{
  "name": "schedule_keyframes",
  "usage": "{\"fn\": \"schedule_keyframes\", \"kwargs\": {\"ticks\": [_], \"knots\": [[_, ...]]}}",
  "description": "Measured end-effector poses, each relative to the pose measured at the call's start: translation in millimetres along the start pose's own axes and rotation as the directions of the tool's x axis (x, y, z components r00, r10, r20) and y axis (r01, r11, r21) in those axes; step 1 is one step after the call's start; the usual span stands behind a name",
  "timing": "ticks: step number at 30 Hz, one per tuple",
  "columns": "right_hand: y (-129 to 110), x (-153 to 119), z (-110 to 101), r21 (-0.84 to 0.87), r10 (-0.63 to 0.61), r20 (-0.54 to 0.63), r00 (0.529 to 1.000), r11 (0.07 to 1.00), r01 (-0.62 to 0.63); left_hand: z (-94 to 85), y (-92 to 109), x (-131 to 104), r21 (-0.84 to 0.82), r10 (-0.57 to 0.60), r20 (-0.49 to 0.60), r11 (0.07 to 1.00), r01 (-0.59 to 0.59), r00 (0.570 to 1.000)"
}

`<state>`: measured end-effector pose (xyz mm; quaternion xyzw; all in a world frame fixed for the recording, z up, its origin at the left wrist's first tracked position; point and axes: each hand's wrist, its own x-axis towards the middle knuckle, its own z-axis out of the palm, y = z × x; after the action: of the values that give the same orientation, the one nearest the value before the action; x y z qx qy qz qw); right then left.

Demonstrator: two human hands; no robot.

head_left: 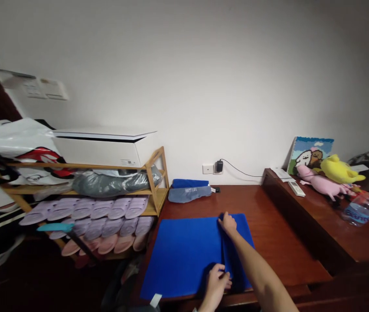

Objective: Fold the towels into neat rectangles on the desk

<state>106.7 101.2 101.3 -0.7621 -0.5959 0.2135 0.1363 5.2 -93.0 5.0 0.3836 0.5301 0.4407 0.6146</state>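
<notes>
Blue cloth (184, 251) lies spread on the red-brown table (282, 234), in the lower middle of the frame, and both your hands are at its right-hand part. A flap (229, 253) runs there from the far edge towards the near one, and you seem to be partway through folding or straightening it. Your right hand (228, 223) is at the far edge with its fingers drawn in and their tips on the cloth; you may be pinching or only pressing, and I cannot tell which. Your left hand (217, 282) is lower in the frame, loosely curled, thumb and fingers around the near end of the flap; whether they close on it is not clear. As I judge it, the next move calls for both your hands to work together, so that the flap's edge comes down straight and flat.

The cloth's long axis appears to run left to right across the frame, though the slanted view makes that less sure. Its far edge faces the wall (184, 86). The flap's edge runs nearly up and down the frame. A white label (155, 300) sticks out at the lower left.
</notes>
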Motion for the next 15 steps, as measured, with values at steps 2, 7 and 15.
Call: {"fn": "schedule_keyframes", "kwargs": {"ticks": [2,7,15], "knots": [[0.8,4.9,0.5,-0.018,0.008,-0.001,1.000,1.000,-0.008,2.1,-3.6,-2.8,0.031,0.001,0.013,1.000,-0.002,1.000],[10.6,5.9,-15.8,0.043,0.006,-0.044,0.999,0.999,-0.004,4.9,23.7,-15.5,0.055,0.010,0.003,0.998,-0.011,1.000],[-76.8,2.8,-34.0,0.304,-0.283,-0.145,0.948,0.899,0.314,-56.2,103.0,-79.2,0.176,0.247,-0.162,0.960,-0.218,0.955]]}}
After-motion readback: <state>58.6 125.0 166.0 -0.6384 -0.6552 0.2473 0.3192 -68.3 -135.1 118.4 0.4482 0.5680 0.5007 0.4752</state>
